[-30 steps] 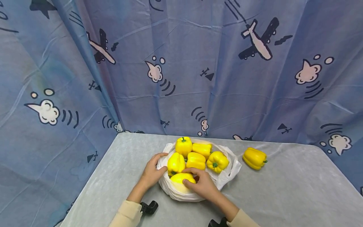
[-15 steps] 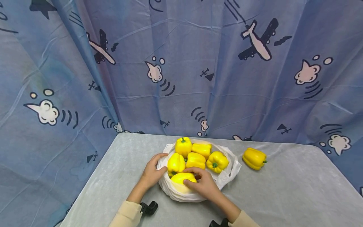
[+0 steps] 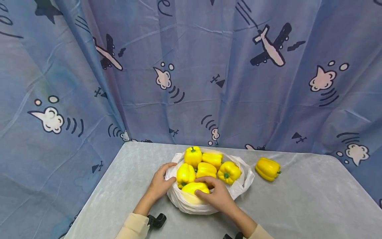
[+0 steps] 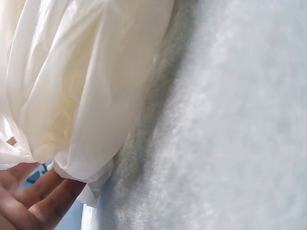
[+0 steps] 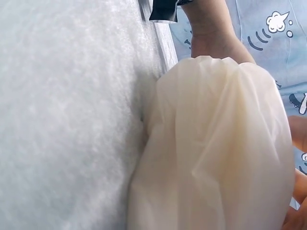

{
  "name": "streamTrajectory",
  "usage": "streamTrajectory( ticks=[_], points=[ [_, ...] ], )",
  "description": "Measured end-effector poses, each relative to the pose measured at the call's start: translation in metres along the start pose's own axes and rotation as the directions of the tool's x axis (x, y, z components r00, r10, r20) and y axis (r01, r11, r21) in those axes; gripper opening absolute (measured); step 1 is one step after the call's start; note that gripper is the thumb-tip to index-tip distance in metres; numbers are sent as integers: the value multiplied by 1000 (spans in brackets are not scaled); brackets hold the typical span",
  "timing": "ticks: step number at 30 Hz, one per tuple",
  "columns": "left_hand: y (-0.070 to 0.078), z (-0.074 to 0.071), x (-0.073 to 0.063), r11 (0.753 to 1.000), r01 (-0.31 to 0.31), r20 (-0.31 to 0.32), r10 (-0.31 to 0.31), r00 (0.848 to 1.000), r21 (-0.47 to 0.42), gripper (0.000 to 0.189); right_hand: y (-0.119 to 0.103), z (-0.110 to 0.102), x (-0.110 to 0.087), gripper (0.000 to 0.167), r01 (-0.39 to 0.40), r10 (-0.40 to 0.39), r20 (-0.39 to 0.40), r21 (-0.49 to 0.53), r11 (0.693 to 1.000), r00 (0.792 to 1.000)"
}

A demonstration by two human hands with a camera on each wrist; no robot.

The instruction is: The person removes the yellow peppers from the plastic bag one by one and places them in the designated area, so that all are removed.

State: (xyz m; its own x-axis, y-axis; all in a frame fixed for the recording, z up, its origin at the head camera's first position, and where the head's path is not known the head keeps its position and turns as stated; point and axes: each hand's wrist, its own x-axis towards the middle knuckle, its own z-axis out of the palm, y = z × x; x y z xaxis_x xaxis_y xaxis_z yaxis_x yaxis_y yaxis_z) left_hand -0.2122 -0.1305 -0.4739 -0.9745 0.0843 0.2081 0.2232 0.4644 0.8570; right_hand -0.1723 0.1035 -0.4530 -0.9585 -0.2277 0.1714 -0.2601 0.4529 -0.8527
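Observation:
A white plastic bag (image 3: 191,206) stands wide open on the table, with several yellow bell peppers inside. My left hand (image 3: 159,182) holds the bag's left side, thumb at the rim; in the left wrist view the fingers (image 4: 57,196) lie along the thin plastic. Inside the front of the bag, my right hand (image 3: 217,194) grips the nearest yellow bell pepper (image 3: 192,188) between thumb and fingers. This pepper lies on its side, its lower part behind the bag's front wall. In the right wrist view the bag wall (image 5: 216,143) covers most of that hand's work.
Another yellow bell pepper (image 3: 267,168) lies on the grey table cover (image 3: 304,199) to the right of the bag. A blue curtain (image 3: 191,83) with printed planes hangs behind and at the left. Black wrist cameras sit below both hands.
My right hand and the front bell pepper have shifted slightly to the right inside the bag. My left hand stays at the bag's left side. The head view has tilted a little.

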Motion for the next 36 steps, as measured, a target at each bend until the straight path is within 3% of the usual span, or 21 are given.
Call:
streamTrajectory(
  ticks=[5,18,30,36],
  points=[
    [-1,1,0,1000,-2,0,2,1000,-3,48,-2,-4,-2,30,-32,32,-16,-22,999,999],
    [-2,1,3,1000,-24,-3,24,1000,2,47,-4,-21,2,29,-13,12,-42,-18,1000,999],
    [0,1,2,999,-42,-2,42,999,19,48,-7,-40,5,32,27,-28,-100,-13,1000,995],
    [0,0,2,1000,-25,1,25,1000,9,48,-8,-51,7,33,97,-101,-140,-38,995,985]
  ],
)
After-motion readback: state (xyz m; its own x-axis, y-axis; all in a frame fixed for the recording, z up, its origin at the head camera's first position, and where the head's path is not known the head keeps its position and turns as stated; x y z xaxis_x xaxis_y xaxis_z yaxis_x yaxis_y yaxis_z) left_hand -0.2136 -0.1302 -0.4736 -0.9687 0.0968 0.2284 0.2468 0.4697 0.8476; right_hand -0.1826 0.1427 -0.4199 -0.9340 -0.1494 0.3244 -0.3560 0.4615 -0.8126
